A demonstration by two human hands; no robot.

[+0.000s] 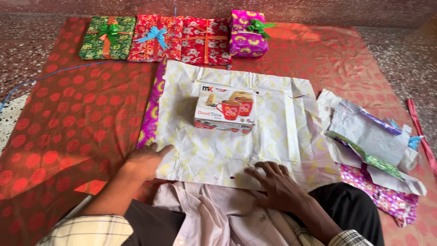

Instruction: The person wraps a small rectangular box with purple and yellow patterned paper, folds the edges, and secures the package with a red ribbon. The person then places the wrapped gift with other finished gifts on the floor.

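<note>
One red dotted mat (68,118) covers the floor. On its middle lies a white sheet of wrapping paper (273,132), underside up, with a cardboard box (224,111) picturing red mugs at its centre. Four wrapped gifts (154,38) line the mat's far edge. Both the left hand (144,160) and right hand (274,180) press flat on the sheet's near edge, fingers spread, holding nothing.

Both hands (145,160) (275,182) press wrapping paper (273,132) around a mug box (225,109)
</note>
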